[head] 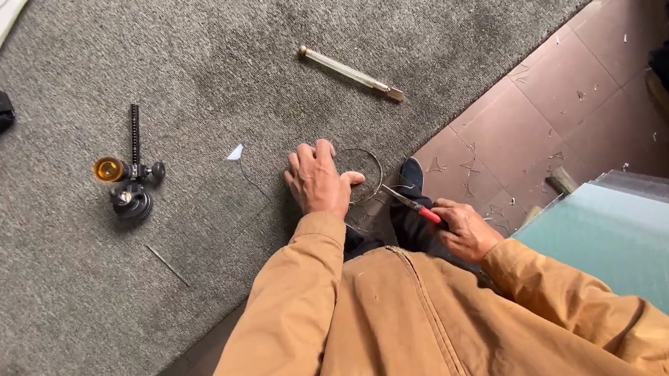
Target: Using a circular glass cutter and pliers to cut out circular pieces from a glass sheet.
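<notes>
My left hand [318, 181] lies flat, palm down, on a clear glass piece [262, 190] on the grey carpeted table [192, 69]. Its fingers rest beside a round cut disc of glass [364, 169] at the table's edge. My right hand [463, 227] grips red-handled pliers [413, 204], whose jaws point toward the rim of the disc. Both arms wear tan jacket sleeves.
A pen-shaped glass cutter [350, 73] lies farther back on the carpet. A circle cutter with a suction base and a yellow knob [128, 181] stands at left. A small glass shard [236, 152] is nearby. Glass sheets [658, 259] lean at right above a chip-strewn tiled floor [569, 91].
</notes>
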